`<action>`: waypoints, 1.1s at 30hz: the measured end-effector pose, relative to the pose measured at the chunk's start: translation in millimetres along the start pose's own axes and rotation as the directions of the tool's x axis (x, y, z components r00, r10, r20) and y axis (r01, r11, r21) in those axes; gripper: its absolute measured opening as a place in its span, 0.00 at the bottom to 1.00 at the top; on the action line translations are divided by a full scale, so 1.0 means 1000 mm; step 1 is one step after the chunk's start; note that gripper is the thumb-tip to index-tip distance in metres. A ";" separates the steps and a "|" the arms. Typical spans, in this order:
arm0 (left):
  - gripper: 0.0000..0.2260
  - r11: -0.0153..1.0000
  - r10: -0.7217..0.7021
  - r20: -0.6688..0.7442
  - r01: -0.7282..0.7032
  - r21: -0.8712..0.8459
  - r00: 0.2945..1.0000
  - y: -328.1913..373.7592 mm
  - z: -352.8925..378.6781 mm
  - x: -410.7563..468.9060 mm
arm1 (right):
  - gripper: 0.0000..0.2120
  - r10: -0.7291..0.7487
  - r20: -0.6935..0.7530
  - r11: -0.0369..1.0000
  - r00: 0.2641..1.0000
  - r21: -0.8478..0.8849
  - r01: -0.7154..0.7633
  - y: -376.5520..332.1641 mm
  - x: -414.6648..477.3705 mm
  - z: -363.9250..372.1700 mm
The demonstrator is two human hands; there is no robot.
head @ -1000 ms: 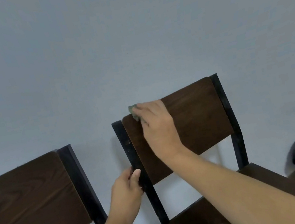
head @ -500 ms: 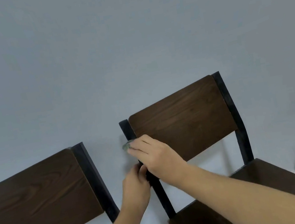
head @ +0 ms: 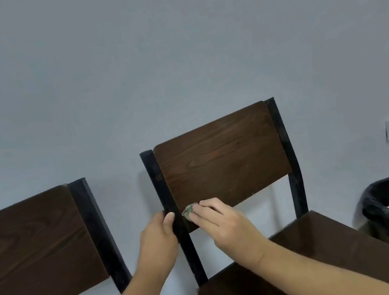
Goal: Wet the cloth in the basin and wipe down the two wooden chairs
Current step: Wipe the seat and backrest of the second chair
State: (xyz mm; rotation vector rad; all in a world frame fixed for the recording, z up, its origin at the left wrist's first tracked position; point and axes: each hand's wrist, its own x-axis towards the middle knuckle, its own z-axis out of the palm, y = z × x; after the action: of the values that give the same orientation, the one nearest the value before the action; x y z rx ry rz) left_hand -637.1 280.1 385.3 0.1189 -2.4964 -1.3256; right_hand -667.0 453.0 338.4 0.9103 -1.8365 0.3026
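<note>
The left chair (head: 33, 256) stands by the wall with no hand on it; whether it has been wiped I cannot tell. Work is under way on the right chair (head: 222, 165), so the wetting step looks done, and the basin is out of view. The left hand (head: 159, 239) has its grip clenched on that chair's black post, steadying it. The right hand (head: 225, 225), arm reaching forward, presses the cloth (head: 188, 212) with flat fingers to the backrest's lower left corner.
</note>
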 end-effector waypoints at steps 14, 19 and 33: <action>0.14 0.998 -0.001 -0.016 0.002 0.062 1.000 0.002 0.004 0.000 | 0.17 0.261 -0.084 0.961 0.962 0.121 -0.250 0.001 -0.031 0.013; 0.13 0.993 0.031 -0.020 -0.028 0.119 0.999 0.005 0.005 -0.004 | 0.09 0.834 -0.275 0.531 0.479 0.163 -0.831 0.105 -0.036 -0.029; 0.15 0.991 -0.015 -0.031 0.019 0.135 0.999 0.008 0.005 -0.005 | 0.07 0.853 -0.262 0.506 0.452 0.202 -0.838 0.106 -0.028 -0.036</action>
State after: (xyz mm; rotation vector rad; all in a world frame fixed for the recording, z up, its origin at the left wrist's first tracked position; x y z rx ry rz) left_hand -633.8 289.6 387.8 0.1897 -2.5642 -1.1513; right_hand -711.9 558.9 350.4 -0.1612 -1.8206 1.0671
